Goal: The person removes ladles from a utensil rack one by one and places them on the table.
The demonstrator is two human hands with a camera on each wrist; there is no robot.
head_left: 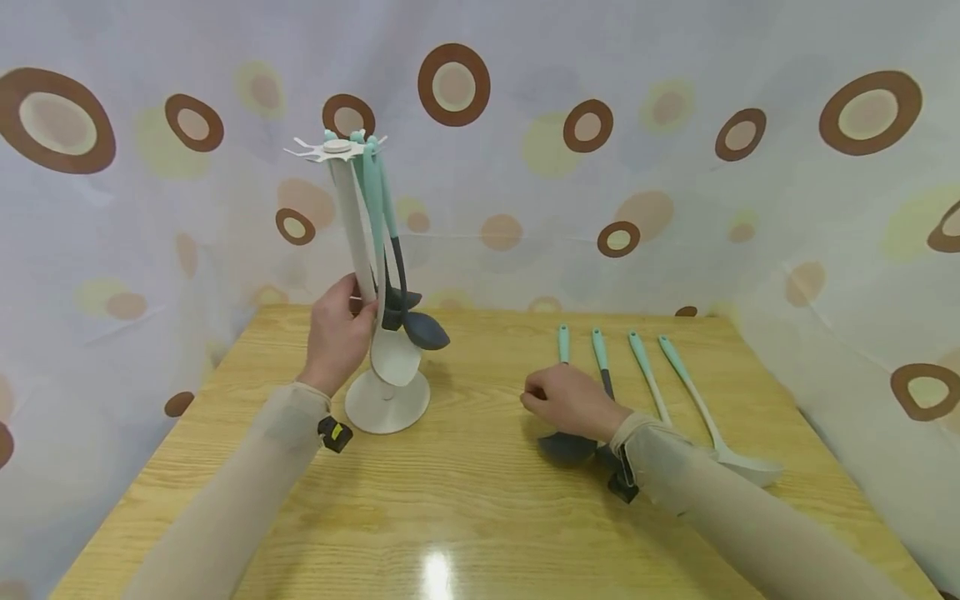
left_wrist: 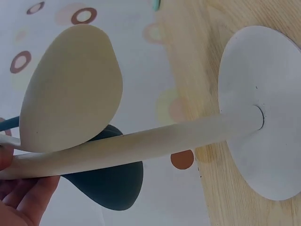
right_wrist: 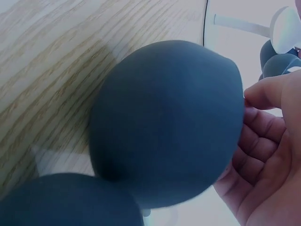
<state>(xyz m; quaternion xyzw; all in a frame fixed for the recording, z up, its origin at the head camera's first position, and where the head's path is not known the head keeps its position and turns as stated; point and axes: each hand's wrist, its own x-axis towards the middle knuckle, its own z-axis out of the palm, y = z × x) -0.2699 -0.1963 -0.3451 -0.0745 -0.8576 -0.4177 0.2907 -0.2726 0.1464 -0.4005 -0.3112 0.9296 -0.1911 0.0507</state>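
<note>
My left hand (head_left: 339,333) grips the pole of a white utensil stand (head_left: 387,410), tilted with its hooked top leaning left. From the hooks hang utensils with mint handles, including a white spoon (head_left: 396,358) and a dark spoon (head_left: 426,331). In the left wrist view, fingers wrap the pole beside the white spoon's head (left_wrist: 73,89). At the right, my right hand (head_left: 573,402) has curled fingers around the handle of a dark ladle (head_left: 567,450). Its rounded bowl (right_wrist: 167,122) hides the fingertips in the right wrist view.
Right of the dark ladle lie several more utensils: a dark-headed one (head_left: 607,382), a white-shafted one (head_left: 651,379) and a white ladle (head_left: 752,468). They rest on a wooden table (head_left: 450,500). A patterned cloth (head_left: 517,167) rises behind the table's far edge.
</note>
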